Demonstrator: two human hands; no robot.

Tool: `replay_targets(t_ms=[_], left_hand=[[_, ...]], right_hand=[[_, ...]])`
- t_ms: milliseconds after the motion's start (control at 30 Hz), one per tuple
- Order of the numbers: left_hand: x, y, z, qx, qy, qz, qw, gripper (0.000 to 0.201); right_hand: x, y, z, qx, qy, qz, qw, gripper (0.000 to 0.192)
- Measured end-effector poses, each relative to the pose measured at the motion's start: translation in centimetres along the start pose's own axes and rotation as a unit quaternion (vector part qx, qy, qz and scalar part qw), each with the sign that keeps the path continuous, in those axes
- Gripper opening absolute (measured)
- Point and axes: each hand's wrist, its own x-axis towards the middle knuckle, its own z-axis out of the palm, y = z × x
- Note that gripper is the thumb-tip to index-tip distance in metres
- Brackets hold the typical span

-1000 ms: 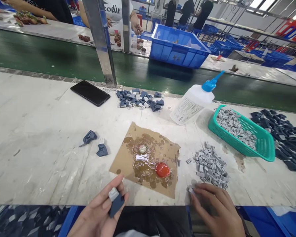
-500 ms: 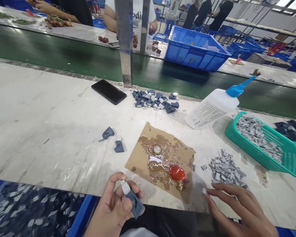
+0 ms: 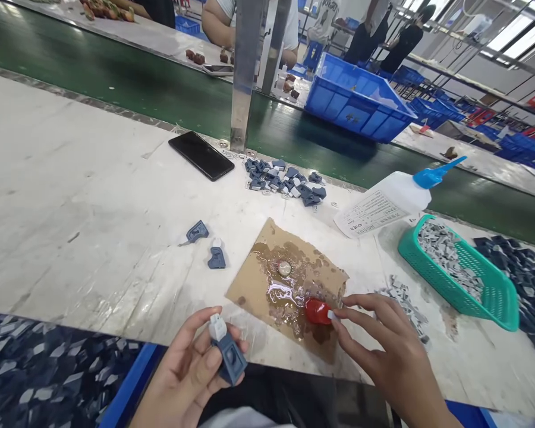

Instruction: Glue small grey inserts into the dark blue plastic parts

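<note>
My left hand (image 3: 191, 374) is closed round a dark blue plastic part (image 3: 229, 359) with a small white piece (image 3: 217, 326) seated on its top end; thumb and fingers pinch it, held just off the near edge of the bench (image 3: 71, 196).

My right hand (image 3: 383, 351) is half open, fingers stretched out. Thumb and forefinger tips meet on a tiny pale piece (image 3: 331, 315), pressed right against the red cap (image 3: 317, 311). Piece is too small to make out more.

Red cap sits on a brown card (image 3: 254, 279), just left of my right fingertips, in a wet glossy glue puddle (image 3: 285, 291). A small round grey disc (image 3: 285, 268) lies in the same puddle, beyond the cap.

Just right of my right hand: a loose heap of grey pieces (image 3: 403, 300), partly hidden by my fingers. Further right, a green basket (image 3: 499, 297) with more grey pieces, then a pile of dark blue parts (image 3: 528, 279).

Beyond the card: glue bottle (image 3: 392, 199) lying tilted, blue nozzle pointing right; a cluster of assembled blue parts (image 3: 285, 181); black phone (image 3: 201, 156).

Beyond my left hand, two single blue parts (image 3: 207, 244) lie apart on the bench.
</note>
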Motion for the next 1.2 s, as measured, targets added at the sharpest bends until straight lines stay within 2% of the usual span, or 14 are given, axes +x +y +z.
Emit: replay_targets(t_ms=[200, 400, 567, 700, 867, 933, 1033, 1100, 1200], left_hand=[[0.3, -0.4, -0.2, 0.000, -0.006, 0.004, 1.000, 0.032], [0.2, -0.5, -0.1, -0.002, -0.022, 0.010, 1.000, 0.030], [0.5, -1.3, 0.2, 0.029, -0.057, 0.009, 0.998, 0.022], [0.7, -2.1, 0.3, 0.074, -0.106, 0.042, 0.991, 0.016], [0.8, -3.0, 0.4, 0.100, -0.110, 0.023, 0.989, 0.019], [0.8, -3.2, 0.5, 0.104, -0.112, 0.021, 0.988, 0.019], [0.7, -3.3, 0.8, 0.104, -0.113, 0.021, 0.988, 0.018], [0.6, -3.3, 1.0, 0.103, -0.119, 0.022, 0.987, 0.018], [0.6, -3.3, 1.2, 0.102, -0.126, 0.022, 0.986, 0.018]], right_hand=[[0.3, -0.3, -0.9, -0.004, -0.003, -0.001, 1.000, 0.007], [0.7, -1.1, -2.6, -0.026, 0.053, 0.023, 0.998, 0.014], [0.6, -1.1, -1.7, -0.011, 0.040, 0.018, 0.999, 0.014], [0.3, -1.4, -1.5, -0.016, 0.092, 0.074, 0.993, 0.014], [0.0, -1.8, -1.2, 0.001, 0.072, 0.047, 0.996, 0.012], [-0.2, -2.4, -1.4, 0.017, 0.063, 0.048, 0.997, 0.014], [-0.2, -3.7, -1.5, 0.066, 0.041, 0.012, 0.997, 0.022], [0.1, -4.7, -1.2, 0.093, 0.053, 0.000, 0.994, 0.024], [0.5, -5.8, -0.4, 0.117, 0.064, 0.015, 0.991, 0.023]])
